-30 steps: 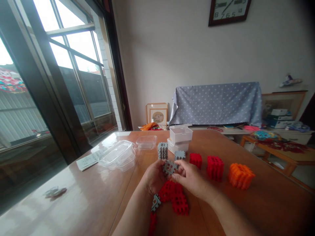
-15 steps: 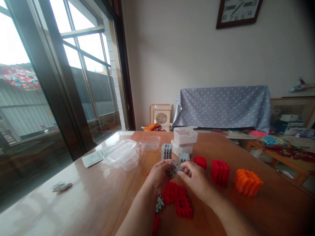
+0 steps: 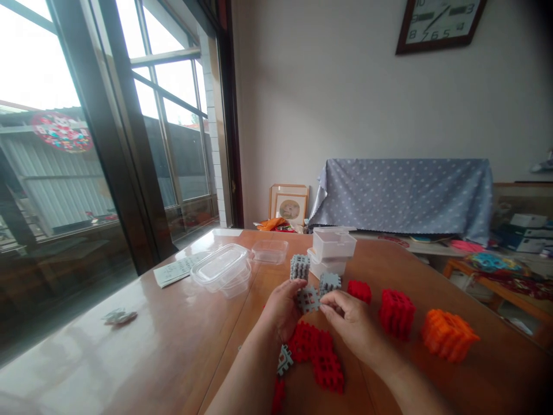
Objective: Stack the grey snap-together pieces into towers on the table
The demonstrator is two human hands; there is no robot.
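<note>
Above the table, a grey plastic waffle block [image 3: 308, 299] with square holes is held between both hands. My left hand [image 3: 283, 308] grips its left side with the thumb along the top edge. At its right edge, my right hand [image 3: 344, 314] is closed in a pinch. Just behind stand two stacks of grey waffle blocks, a taller one [image 3: 299, 267] and a lower one [image 3: 330, 282]. Red waffle blocks [image 3: 327, 360] lie joined below the hands. A loose grey waffle block [image 3: 284, 359] is partly hidden by my left forearm.
To the right stand red stacks [image 3: 397, 314] and an orange stack [image 3: 449, 335] of blocks. White plastic boxes [image 3: 332, 245] are piled behind. Clear containers [image 3: 222, 268] and a paper booklet [image 3: 177, 270] rest at left, with a small packet [image 3: 120, 317] nearer me.
The held grey block has turned flatter toward me, showing more of its face. The whole view has shifted slightly, moving the scene to the right. Both hands keep their hold.
</note>
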